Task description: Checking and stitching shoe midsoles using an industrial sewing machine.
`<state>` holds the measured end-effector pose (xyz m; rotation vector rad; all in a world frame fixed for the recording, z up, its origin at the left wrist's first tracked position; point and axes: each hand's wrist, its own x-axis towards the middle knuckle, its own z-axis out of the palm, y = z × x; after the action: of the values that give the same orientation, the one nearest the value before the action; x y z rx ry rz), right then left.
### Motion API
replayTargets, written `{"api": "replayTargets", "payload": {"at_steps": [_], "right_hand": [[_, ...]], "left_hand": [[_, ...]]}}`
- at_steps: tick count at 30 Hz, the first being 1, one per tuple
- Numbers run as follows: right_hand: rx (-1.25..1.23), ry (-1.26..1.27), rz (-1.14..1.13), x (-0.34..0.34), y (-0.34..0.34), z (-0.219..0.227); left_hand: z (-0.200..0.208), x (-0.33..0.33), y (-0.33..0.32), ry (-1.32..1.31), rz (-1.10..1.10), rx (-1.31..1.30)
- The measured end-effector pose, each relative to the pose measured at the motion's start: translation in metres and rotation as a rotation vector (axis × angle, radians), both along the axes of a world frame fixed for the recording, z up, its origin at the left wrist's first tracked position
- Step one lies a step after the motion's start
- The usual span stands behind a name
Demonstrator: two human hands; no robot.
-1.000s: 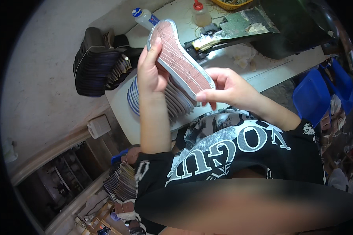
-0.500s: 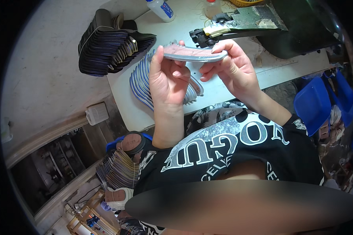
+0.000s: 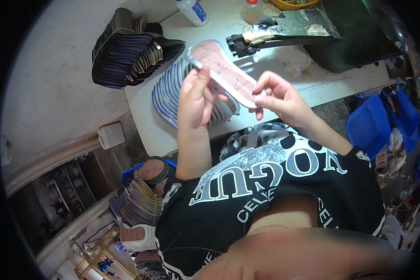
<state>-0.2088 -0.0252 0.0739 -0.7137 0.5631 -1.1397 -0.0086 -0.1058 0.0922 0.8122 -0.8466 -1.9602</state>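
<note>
I held a shoe insole [image 3: 226, 70] up over the tabletop [image 3: 266, 74], between both hands. It was long and rounded at the toe, its pinkish face crossed by fine stitched lines, with a pale grey-blue rim running round the edge. My left hand [image 3: 196, 100] had its grip clamped on the toe half, fingers curled over the edge; my right hand [image 3: 277, 100] pinched the heel end between thumb and fingertips.

The tabletop was pale grey and worn. On it, just under the insole, lay a fanned stack of blue-edged insoles [image 3: 172, 88], and beside that, hanging over the left edge, a big bundle of dark insoles [image 3: 126, 51]. At the far side stood a dark machine [image 3: 340, 32] with a greenish metal arm [image 3: 284, 28], a crumpled white rag [image 3: 294, 58], a white bottle with a blue label [image 3: 191, 9] and a small clear bottle with a red cap [image 3: 253, 9]. To my right sat blue plastic bins [image 3: 371, 126]; by my left knee, more stacked insoles [image 3: 137, 205] rested near the floor.
</note>
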Motion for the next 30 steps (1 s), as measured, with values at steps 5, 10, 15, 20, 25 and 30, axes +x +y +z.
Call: {"api": "replayTargets", "payload": {"at_steps": [5, 10, 15, 20, 25, 30], "right_hand": [[0.145, 0.224, 0.054, -0.004, 0.013, -0.069], [0.005, 0.899, -0.04, -0.007, -0.02, -0.081], [-0.252, 1.112, -0.169, 0.027, -0.033, -0.071], [-0.295, 1.112, -0.082, 0.054, -0.04, -0.098], [-0.433, 1.235, 0.021, 0.03, -0.026, -0.044], [-0.523, 1.015, 0.031, 0.009, 0.0, 0.011]], "left_hand": [[-0.057, 0.022, 0.002, -0.812, 0.326, -0.397], [-0.071, 0.02, 0.008, -1.492, 0.148, -0.933], [-0.08, 0.009, 0.014, -1.494, 0.129, -0.931], [-0.081, 0.012, 0.012, -1.413, 0.189, -0.969], [-0.087, 0.019, 0.011, -1.277, 0.297, -0.893], [-0.068, 0.017, 0.017, -0.088, 0.547, -0.265]]}}
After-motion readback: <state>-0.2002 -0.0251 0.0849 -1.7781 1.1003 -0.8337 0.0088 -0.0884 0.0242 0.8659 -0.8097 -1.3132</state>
